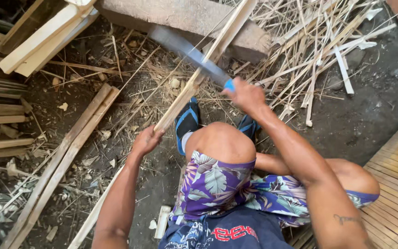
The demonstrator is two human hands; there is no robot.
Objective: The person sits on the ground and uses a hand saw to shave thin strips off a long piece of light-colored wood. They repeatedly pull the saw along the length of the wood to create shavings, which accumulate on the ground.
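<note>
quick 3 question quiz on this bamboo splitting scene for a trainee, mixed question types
1. True or false: the right hand grips a long-bladed knife with a blue handle.
2. Multiple choice: the left hand holds the lower end of
A. a green hose
B. a long pale bamboo strip
C. a red brick
3. Fill in: the far end of the strip leans over a grey ____ block.

Key
1. true
2. B
3. stone; the blade meets the strip partway up, and a blue sandal sits below it.
</note>
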